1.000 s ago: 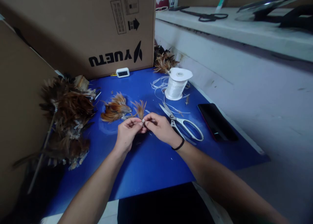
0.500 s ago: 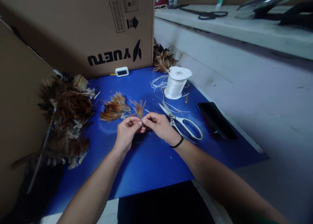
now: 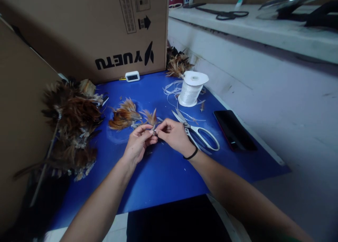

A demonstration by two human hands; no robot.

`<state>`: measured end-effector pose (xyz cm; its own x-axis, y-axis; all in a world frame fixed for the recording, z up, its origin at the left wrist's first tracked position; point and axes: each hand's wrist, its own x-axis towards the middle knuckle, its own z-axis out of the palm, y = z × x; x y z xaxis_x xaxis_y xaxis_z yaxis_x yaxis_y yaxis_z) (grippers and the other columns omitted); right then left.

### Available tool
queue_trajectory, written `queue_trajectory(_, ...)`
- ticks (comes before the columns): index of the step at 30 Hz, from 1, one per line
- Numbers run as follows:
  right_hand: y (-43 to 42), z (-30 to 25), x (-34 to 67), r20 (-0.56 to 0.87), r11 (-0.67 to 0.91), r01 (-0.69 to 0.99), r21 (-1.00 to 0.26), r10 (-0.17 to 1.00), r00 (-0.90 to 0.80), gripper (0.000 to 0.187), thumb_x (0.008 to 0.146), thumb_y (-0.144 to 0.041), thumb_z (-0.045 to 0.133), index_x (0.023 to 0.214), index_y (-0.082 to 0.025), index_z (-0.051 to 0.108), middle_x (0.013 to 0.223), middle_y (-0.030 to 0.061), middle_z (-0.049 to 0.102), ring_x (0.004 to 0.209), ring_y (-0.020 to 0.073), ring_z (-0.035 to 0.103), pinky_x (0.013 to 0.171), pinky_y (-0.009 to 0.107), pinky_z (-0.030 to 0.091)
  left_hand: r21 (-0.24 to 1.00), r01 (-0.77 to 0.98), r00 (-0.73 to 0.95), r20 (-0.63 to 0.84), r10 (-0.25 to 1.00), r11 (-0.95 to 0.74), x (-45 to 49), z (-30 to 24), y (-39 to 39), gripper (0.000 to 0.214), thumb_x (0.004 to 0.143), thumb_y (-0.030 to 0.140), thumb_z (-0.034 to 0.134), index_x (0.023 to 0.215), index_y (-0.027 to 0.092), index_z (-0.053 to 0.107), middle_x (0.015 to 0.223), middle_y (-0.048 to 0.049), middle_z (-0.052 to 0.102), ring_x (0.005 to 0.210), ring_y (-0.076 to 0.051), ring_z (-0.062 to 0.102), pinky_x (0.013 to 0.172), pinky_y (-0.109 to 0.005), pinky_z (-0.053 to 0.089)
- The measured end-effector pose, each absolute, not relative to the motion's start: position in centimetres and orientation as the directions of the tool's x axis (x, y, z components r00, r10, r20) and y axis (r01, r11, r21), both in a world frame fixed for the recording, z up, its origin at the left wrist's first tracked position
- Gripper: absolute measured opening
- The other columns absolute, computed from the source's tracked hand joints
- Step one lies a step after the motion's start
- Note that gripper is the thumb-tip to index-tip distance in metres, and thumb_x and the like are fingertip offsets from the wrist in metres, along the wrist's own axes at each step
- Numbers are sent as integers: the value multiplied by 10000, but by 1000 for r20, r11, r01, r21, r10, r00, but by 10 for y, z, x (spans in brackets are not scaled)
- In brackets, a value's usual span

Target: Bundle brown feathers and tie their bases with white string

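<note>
Between thumb and fingers, my left hand (image 3: pixel 140 140) pinches the quill ends of a small bunch of light-brown feathers (image 3: pixel 150 117), whose tips fan upward. My right hand (image 3: pixel 173 134) is closed in a pinch at the base of the same bunch; what lies between its fingertips is too small to make out. Just beyond my left hand lies a larger pile of golden-brown feathers (image 3: pixel 125 114). Right beside my right hand, white-handled scissors (image 3: pixel 196 129) rest on the blue table with their blades slightly apart. A spool of white ribbon (image 3: pixel 192 90) stands upright behind them, loose strands around it.
Dark brown feather bundles (image 3: pixel 76 129) are heaped at the left. A black phone (image 3: pixel 234 131) lies at the right, by the wall. Cardboard boxes (image 3: pixel 87 27) stand behind and left. Near the back sits a small white digital device (image 3: pixel 132 76). Black scissors (image 3: pixel 227 15) lie on the ledge.
My right hand's fingertips have shifted slightly at the base of the bunch, and the feathers have turned a little. My left hand stays in its pinch.
</note>
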<state>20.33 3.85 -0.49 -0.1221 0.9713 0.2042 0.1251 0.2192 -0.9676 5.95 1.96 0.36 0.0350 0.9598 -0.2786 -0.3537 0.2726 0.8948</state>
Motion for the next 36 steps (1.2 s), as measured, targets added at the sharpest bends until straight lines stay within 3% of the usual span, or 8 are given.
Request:
queue_trajectory(10, 39, -1, 202, 149, 150, -2, -989, 977, -152, 226, 694, -217, 640, 913, -161, 643, 730, 22, 658, 654, 124, 615, 650, 286, 518, 905, -340, 23, -262, 965, 254, 61, 3, 19, 310, 633, 210, 738, 905, 140, 608, 609, -5, 650, 543, -108, 631, 539, -203, 532)
queue_trajectory(20, 38, -5, 202, 196, 212, 98, -972, 970, -146, 99, 740, -218, 603, 804, -172, 663, 730, 14, 668, 643, 124, 606, 620, 270, 491, 920, -319, 7, -237, 971, 227, 61, 2, 19, 305, 628, 220, 744, 882, 119, 610, 636, -17, 654, 547, -115, 633, 538, -216, 530)
queue_trajectory(25, 37, -5, 202, 286, 322, 173, -931, 937, -201, 101, 791, -184, 539, 818, -177, 636, 775, 12, 642, 699, 122, 592, 656, 263, 467, 927, -297, 13, -236, 972, 229, 61, 2, 18, 324, 628, 228, 742, 903, 111, 616, 641, -26, 661, 550, -123, 639, 551, -228, 536)
queue_trajectory(30, 36, -2, 204, 389, 446, 276, -852, 890, -236, 127, 801, -121, 512, 805, -177, 626, 802, 13, 621, 731, 115, 573, 663, 242, 441, 971, -163, -31, -180, 983, 173, 63, 1, 18, 331, 610, 269, 753, 863, 91, 635, 594, -25, 654, 523, -132, 636, 557, -249, 544)
queue_trajectory(36, 38, -8, 205, 340, 394, 250, -884, 911, -234, 106, 797, -161, 554, 861, -179, 637, 777, 8, 646, 697, 119, 591, 656, 249, 453, 980, -118, -40, -163, 986, 157, 62, 0, 18, 269, 648, 273, 729, 815, 84, 638, 597, -37, 665, 529, -141, 644, 554, -250, 547)
